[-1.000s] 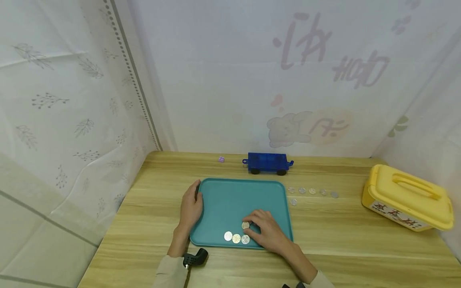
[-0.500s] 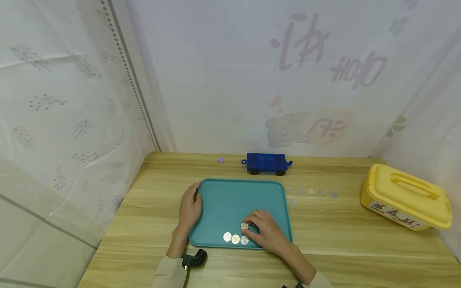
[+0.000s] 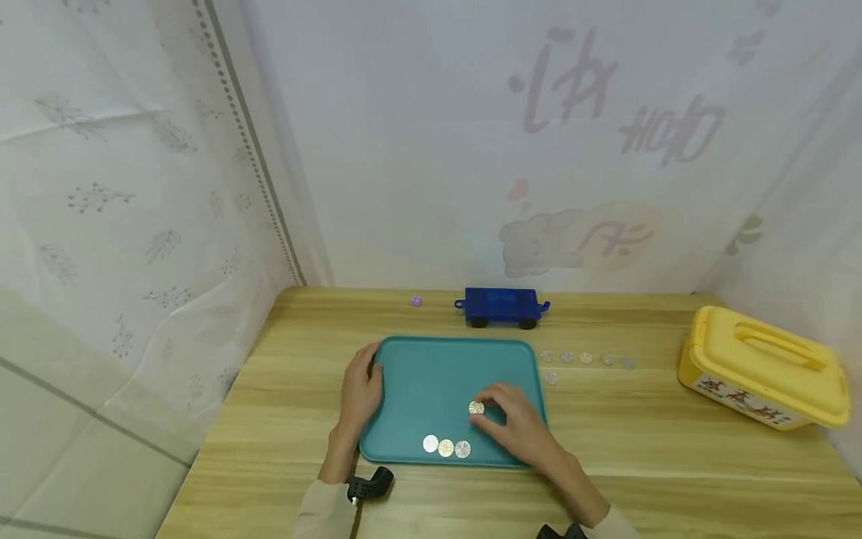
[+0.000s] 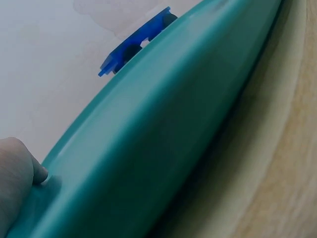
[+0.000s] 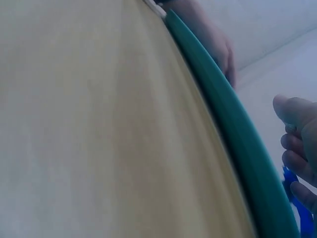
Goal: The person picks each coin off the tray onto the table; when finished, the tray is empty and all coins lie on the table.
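Observation:
My right hand [image 3: 517, 428] pinches a gold-coloured coin [image 3: 477, 407] between thumb and fingers, over the teal tray [image 3: 424, 389]. Below it, a silvery coin [image 3: 430, 444], a gold one and another silvery one lie in a row along the tray's near edge. My left hand [image 3: 358, 397] rests along the tray's left side, its fingers fairly straight. The left wrist view shows part of that hand [image 4: 17, 178] touching the tray rim [image 4: 114, 129]. In the right wrist view the right hand's curled fingers [image 5: 299, 153] appear at the right edge; the coin is not clearly visible there.
Several coins [image 3: 586, 358] lie on the wooden table right of the tray. Behind the tray stand a blue toy wagon [image 3: 501, 305] and a small purple piece [image 3: 416, 301]. A yellow lidded box [image 3: 764, 367] with a handle sits at the far right.
The right hand has moved up and right with the pinched coin, away from the row near the tray's front edge. The left hand stays at the tray's side.

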`<state>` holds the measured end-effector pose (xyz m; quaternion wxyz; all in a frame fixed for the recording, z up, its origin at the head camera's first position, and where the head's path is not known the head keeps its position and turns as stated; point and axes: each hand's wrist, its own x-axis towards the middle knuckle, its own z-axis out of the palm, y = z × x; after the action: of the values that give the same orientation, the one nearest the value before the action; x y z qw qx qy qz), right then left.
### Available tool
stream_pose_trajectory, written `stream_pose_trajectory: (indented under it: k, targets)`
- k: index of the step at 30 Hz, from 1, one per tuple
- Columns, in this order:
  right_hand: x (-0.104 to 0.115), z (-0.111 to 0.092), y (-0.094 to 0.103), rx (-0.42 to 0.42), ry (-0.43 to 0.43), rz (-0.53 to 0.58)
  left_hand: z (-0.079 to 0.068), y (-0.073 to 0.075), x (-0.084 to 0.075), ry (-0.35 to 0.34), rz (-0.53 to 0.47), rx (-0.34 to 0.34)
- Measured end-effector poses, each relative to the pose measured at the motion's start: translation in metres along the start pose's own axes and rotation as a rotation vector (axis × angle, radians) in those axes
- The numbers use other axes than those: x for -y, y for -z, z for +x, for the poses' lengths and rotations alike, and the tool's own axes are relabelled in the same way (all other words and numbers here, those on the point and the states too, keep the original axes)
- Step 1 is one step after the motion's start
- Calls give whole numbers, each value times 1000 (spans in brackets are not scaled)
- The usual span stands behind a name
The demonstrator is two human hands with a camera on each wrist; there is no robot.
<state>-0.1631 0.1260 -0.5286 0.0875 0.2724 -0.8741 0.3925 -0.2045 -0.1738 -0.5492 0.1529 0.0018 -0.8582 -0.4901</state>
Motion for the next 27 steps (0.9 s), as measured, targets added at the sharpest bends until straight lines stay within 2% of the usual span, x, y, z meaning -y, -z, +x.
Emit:
stream_pose_trajectory:
  k: [8,13,17,23,27]
  targets:
    - [-21,-8,25,-118,-9,-36,-1,0,1,13,4,2]
    - [-35,-16,41,-165,-51,-63,-1,0,0,23,3,7]
    - [-44,-22,56,-179,-126,-81,-2,1,0,25,8,12]
    - [-60,-31,77,-163,-324,-71,-1,2,0,20,9,-4]
    - [-77,-38,82,-214,-360,-61,0,1,0,11,16,8]
